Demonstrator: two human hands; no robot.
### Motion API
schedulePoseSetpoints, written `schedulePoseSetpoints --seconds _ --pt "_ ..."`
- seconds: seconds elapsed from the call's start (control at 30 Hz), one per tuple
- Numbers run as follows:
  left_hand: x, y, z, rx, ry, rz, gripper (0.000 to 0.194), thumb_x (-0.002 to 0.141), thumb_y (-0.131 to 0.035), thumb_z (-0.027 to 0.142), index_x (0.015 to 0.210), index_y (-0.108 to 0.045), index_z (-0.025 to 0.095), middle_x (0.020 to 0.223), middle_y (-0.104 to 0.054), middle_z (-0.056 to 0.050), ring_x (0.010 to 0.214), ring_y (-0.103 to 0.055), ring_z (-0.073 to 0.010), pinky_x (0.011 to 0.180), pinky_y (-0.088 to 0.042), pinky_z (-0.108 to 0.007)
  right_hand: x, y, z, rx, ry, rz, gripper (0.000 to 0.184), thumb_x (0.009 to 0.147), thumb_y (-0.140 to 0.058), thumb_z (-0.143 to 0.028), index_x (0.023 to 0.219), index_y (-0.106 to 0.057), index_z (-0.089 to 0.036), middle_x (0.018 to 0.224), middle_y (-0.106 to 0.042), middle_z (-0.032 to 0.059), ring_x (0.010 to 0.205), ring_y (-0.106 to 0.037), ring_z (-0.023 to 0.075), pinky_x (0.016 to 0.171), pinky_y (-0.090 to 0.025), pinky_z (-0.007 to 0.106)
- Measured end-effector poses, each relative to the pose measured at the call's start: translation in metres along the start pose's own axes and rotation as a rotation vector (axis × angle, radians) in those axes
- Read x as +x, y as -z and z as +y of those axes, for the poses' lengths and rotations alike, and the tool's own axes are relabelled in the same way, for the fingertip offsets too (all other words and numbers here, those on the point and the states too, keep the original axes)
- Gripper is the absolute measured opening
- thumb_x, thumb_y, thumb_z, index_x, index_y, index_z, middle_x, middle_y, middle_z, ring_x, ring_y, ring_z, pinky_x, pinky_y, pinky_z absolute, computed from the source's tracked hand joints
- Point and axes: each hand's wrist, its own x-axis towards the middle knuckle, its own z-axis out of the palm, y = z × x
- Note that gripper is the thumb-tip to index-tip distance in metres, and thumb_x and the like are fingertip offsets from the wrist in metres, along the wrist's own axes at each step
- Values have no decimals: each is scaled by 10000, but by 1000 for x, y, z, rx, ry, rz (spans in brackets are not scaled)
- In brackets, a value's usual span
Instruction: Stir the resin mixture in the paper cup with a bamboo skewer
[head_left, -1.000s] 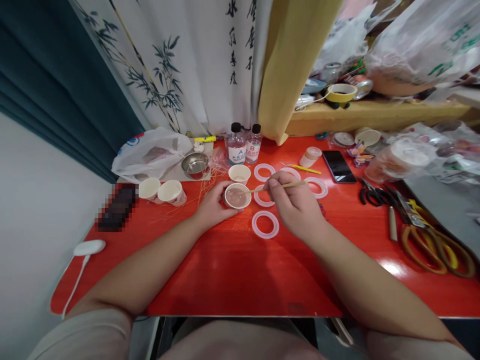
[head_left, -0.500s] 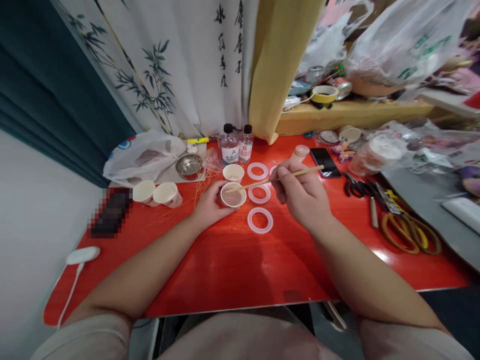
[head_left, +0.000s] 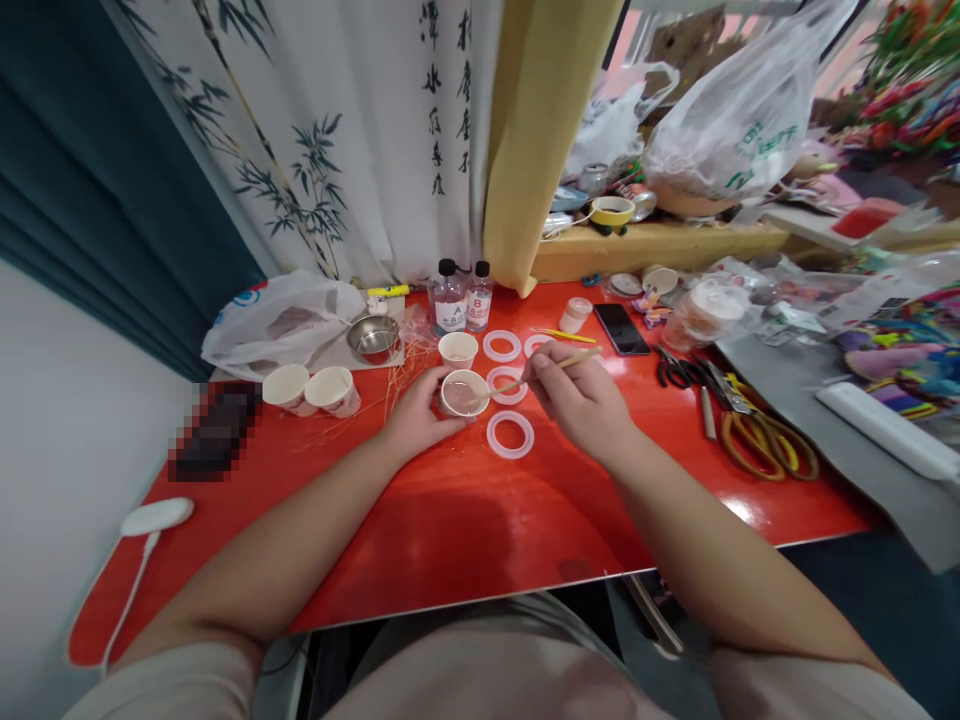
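My left hand (head_left: 421, 415) is wrapped round a white paper cup (head_left: 465, 408) that holds a pale pinkish liquid. In my right hand (head_left: 577, 395) a thin wooden stick (head_left: 504, 389) is pinched, its lower end dipping into that cup. Another paper cup (head_left: 457, 348) stands just behind the held one. Several pale pink ring molds (head_left: 511, 434) lie right of the cups, one partly hidden by my right hand. Behind them stand two black-capped bottles, bottle A (head_left: 450, 305) and bottle B (head_left: 479, 300).
Two paper cups (head_left: 334, 392), a metal bowl (head_left: 373, 340) and a plastic bag (head_left: 277, 320) are on the left. To the right lie a phone (head_left: 622, 329), large scissors (head_left: 769, 445) and black-handled pliers (head_left: 675, 368). A small lidded jar (head_left: 575, 315) stands near the yellow stick (head_left: 568, 336).
The view has shifted toward the right. My right hand and the stick have moved closer to the cup, and the stick's tip sits further right in it. My left hand keeps its hold.
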Motion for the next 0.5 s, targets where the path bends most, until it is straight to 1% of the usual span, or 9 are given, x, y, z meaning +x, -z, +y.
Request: schedulePoseSetpoints --seconds 0.07,0.13,0.27,0.37,0.4,0.5 --pt "0 0 -1 7 -2 -4 754 702 -917 300 1374 -576 267 1372 -698 -99 1269 -681 -330 1112 -530 -527 0 -1 4 75 -13 37 326 1079 -493 -437 858 -598 -221 634 -480 -37 545 -417 132 520 -313 288" --pt "0 0 -2 17 2 -8 758 696 -919 289 1371 -577 271 1381 -697 -98 1277 -677 -335 1111 -529 -530 -2 -2 7 80 -5 51 312 1079 -495 -430 874 -600 -220 640 -479 -40 540 -408 130 525 -316 288" --pt "1 0 -1 -5 7 -21 747 709 -928 325 1366 -579 261 1335 -718 -103 1224 -703 -329 1073 -554 -513 0 -4 5 -29 39 -51 338 1089 -465 -398 838 -597 -214 668 -499 -24 578 -427 135 562 -333 296" --pt "2 -1 0 -35 -8 -6 731 718 -927 311 1363 -586 261 1345 -714 -102 1227 -704 -316 1078 -559 -494 11 -7 -4 -96 85 -51 308 1081 -471 -359 830 -574 -214 691 -520 -19 619 -466 141 603 -362 302" --pt "2 -1 0 -35 -9 1 726 722 -926 308 1363 -589 265 1352 -712 -100 1230 -704 -313 1078 -561 -491 17 -8 -7 -112 84 -66 296 1076 -479 -350 830 -571 -214 686 -516 -22 613 -459 140 602 -360 303" --pt "3 -1 0 -26 -11 19 724 728 -929 315 1366 -590 272 1362 -707 -99 1235 -702 -311 1077 -565 -493 32 -8 -11 -94 82 -100 282 1064 -475 -321 817 -560 -215 677 -508 -29 611 -450 138 607 -359 304"
